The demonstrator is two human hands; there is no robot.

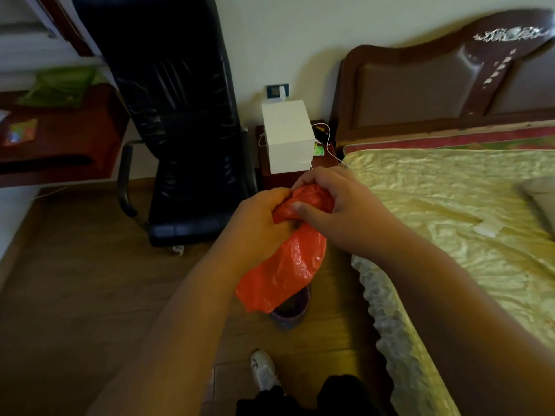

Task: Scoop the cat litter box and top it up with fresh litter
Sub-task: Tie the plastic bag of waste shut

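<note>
Red bag (285, 265): bunched top clamped in both hands' fingers, rest hanging below.
Left hand (258, 220): gripping.
Right hand (333, 202): pinching.
Bin (292, 310): beneath bag.

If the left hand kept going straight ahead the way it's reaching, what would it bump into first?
The left hand already grips the red plastic bag. Beyond that, it would probably meet the right hand holding the bag's top, though depth is hard to judge.
</note>
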